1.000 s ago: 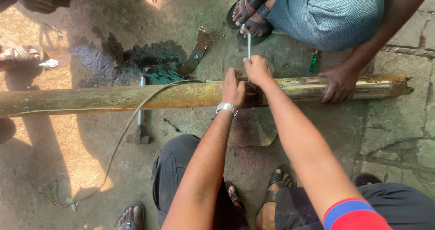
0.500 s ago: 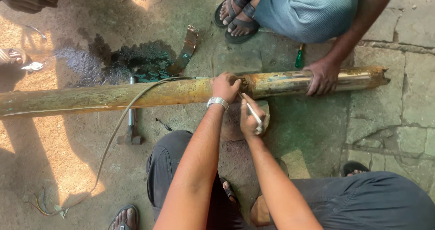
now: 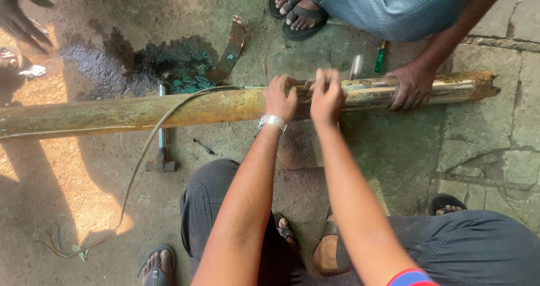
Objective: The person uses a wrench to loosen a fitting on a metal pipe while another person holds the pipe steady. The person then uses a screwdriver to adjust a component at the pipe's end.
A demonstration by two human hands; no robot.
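A long rusty yellow metal pipe [image 3: 169, 110] lies across the ground from left to right. My left hand [image 3: 281, 97], with a silver watch on its wrist, is curled over the top of the pipe at its middle. Right beside it, my right hand [image 3: 327, 97] is blurred and closed at the same spot. A slim silver tool [image 3: 356, 66] sticks out just beyond its fingers; the grip itself is hard to make out. Further right, another person's hand [image 3: 413, 86] presses down on the pipe.
A grey cable [image 3: 135, 173] runs from the pipe down to loose coloured wires at bottom left. A hammer [image 3: 162, 145] lies under the pipe, with a rusty bracket [image 3: 232, 47], a dark wet stain [image 3: 140, 61] and a green screwdriver [image 3: 381, 58] beyond. The other person's sandalled feet [image 3: 298, 10] are at top.
My right hand dropped from above the pipe to its near side with the tool, then came back up onto the pipe beside my left hand. The left hand stayed on the pipe.
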